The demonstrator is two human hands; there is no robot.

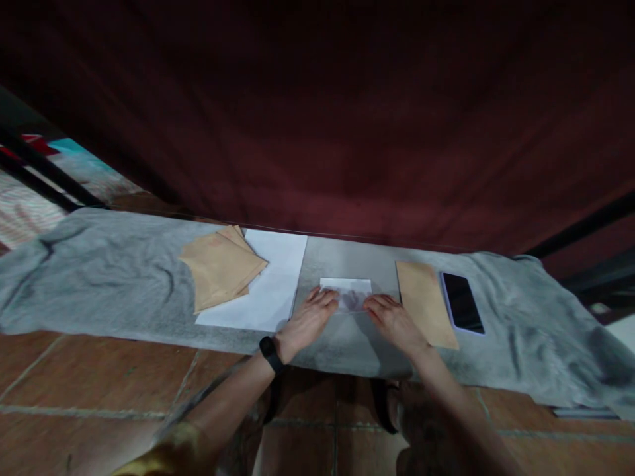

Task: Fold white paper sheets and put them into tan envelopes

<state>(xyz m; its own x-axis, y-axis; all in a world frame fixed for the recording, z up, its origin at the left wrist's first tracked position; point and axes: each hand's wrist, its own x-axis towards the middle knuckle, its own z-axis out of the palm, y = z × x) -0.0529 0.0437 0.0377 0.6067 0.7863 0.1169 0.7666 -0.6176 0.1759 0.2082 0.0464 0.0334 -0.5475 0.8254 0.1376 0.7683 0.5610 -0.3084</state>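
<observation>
A small folded sheet of white paper (347, 285) lies on the grey cloth in front of me, its lower part in shadow. My left hand (317, 309) grips its left side, fingers bent and close together. At the right side of the same sheet, my right hand (391, 317) has its fingers closed on the edge. My fingertips partly hide both sides of the paper. Just right of my right hand lies one brown envelope (427, 304). To the left of my left hand is a stack of white paper (275, 284), partly covered by several brown envelopes (225, 268).
A phone (462, 302) with a light purple edge lies right of the single envelope. The grey cloth (124, 277) covers the long narrow surface and is rumpled at both ends. A dark red curtain (347, 145) hangs behind it. Below is a tiled floor (114, 377).
</observation>
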